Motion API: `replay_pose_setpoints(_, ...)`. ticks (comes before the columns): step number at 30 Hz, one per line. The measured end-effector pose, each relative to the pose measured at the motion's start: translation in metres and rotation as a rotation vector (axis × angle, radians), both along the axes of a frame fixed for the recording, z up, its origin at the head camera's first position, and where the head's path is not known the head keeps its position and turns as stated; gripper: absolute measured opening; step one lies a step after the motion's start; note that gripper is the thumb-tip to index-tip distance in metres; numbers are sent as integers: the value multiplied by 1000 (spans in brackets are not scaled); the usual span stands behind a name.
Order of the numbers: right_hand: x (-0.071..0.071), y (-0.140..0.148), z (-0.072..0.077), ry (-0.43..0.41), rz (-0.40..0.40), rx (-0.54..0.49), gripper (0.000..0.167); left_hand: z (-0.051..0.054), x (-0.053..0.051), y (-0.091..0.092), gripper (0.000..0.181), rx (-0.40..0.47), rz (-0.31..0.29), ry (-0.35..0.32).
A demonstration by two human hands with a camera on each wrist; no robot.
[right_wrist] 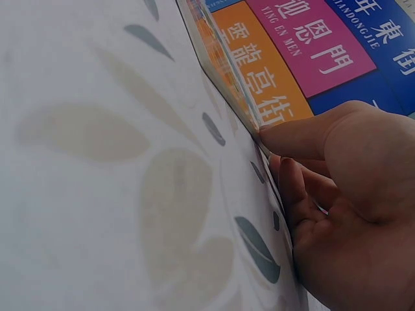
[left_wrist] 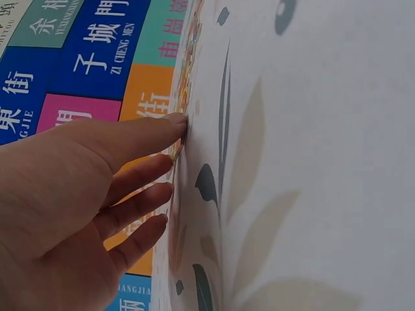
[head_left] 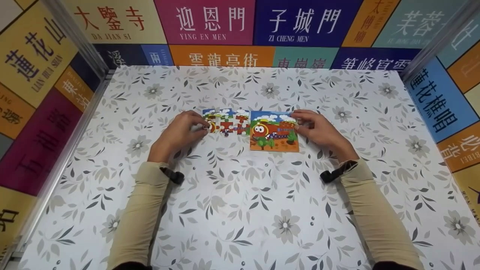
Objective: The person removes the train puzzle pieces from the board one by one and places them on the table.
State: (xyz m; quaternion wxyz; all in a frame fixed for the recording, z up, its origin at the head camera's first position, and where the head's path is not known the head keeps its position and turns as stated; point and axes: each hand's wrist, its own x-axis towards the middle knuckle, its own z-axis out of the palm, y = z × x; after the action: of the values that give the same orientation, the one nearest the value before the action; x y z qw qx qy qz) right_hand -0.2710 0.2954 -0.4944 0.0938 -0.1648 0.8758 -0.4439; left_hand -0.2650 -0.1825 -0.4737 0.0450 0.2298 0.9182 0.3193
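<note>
A partly joined jigsaw puzzle (head_left: 226, 126) with a cartoon train lies on the table, its lower edge ragged. Against its right side is a square picture board (head_left: 275, 144) showing the same train in full; the right wrist view shows it has some thickness. My left hand (head_left: 182, 131) pinches the puzzle's left edge piece between thumb and index finger, the other fingers loosely bent, as the left wrist view (left_wrist: 78, 188) shows. At the board's right edge, my right hand (head_left: 318, 130) grips with its thumb on the near side and fingers around the upper corner.
A white table (head_left: 232, 202) with grey leaves and flowers extends around both hands. Colourful panels (head_left: 210, 22) with large characters stand behind it and along both sides. Dark straps (head_left: 339, 172) sit on both wrists over tan sleeves.
</note>
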Motion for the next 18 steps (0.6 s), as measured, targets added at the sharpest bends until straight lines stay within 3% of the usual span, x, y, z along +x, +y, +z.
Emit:
replay_pose_setpoints(5, 0, 0, 1, 4, 5, 3, 47, 6, 0, 4, 27, -1, 14, -8)
replay_pose_setpoints(8, 0, 0, 0, 6, -4, 17, 47, 9, 1, 14, 28, 14, -4, 22)
replay_pose_setpoints(18, 1, 1, 1, -8, -10, 14, 48, 17, 5, 79, 18, 40, -229, 156)
